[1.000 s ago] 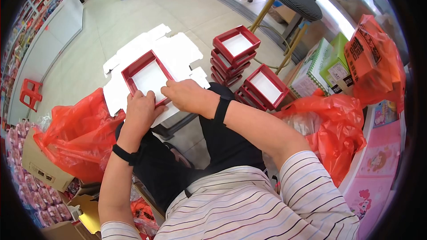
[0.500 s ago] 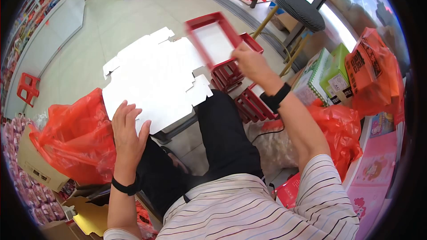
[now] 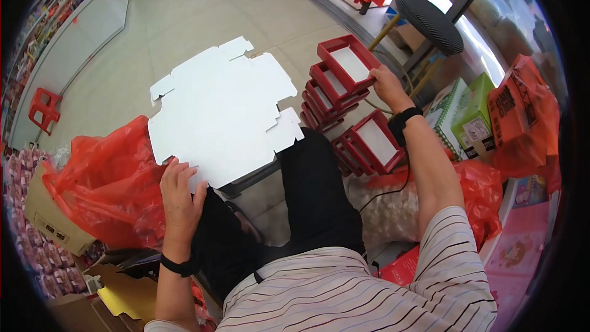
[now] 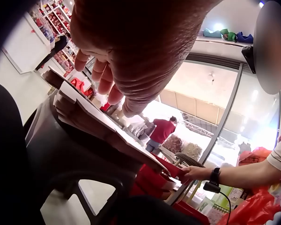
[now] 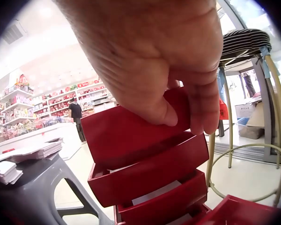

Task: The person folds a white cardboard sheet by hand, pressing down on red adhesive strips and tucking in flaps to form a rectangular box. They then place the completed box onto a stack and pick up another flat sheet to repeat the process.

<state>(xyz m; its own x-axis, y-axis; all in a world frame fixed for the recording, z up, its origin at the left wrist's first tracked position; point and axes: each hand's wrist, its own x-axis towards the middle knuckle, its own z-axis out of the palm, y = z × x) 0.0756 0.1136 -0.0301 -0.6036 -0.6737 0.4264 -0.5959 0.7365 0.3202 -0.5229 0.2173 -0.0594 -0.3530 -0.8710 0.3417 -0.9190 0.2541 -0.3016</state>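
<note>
My right hand (image 3: 391, 89) pinches the near right edge of a red open box (image 3: 349, 63) with a white bottom. That box sits at the top of a leaning stack of similar red boxes (image 3: 319, 95). From the right wrist, the thumb lies against the box's outer wall (image 5: 131, 133) and the fingers reach over its edge. My left hand (image 3: 179, 193) has its fingers extended at the near left edge of flat white die-cut cardboard sheets (image 3: 215, 104). In the left wrist view these sheets (image 4: 107, 124) lie piled on a grey plastic stool (image 4: 79, 150).
A second group of red boxes (image 3: 376, 141) stands nearer my right knee. Red plastic bags (image 3: 110, 178) flank me on the left and right. Beyond the stacks stands a round stool (image 3: 428, 21), with green-and-white cartons (image 3: 473, 120) beside it. A black cable (image 3: 384, 193) hangs by my right arm.
The red box has gone from the white sheets to the right-hand stack, carried by my right hand. My left hand has let go of it and stayed near the sheets' left edge.
</note>
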